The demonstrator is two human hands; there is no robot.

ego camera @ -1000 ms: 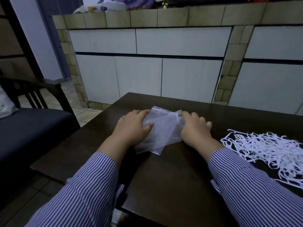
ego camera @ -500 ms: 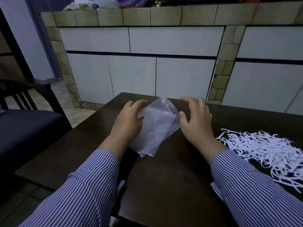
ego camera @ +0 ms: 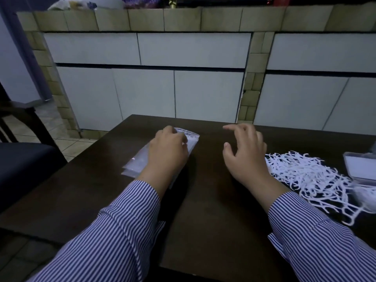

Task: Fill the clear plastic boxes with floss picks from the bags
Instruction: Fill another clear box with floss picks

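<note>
Dim interior. A dark wooden table stands before a tiled counter fronted by white cabinet panels; a dark chair and pale tiled floor lie left.

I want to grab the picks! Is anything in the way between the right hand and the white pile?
Nothing visible blocks it. The right hand hovers open over bare table, and the floss picks lie just to its right. The left hand holds the bag on the other side.
</note>
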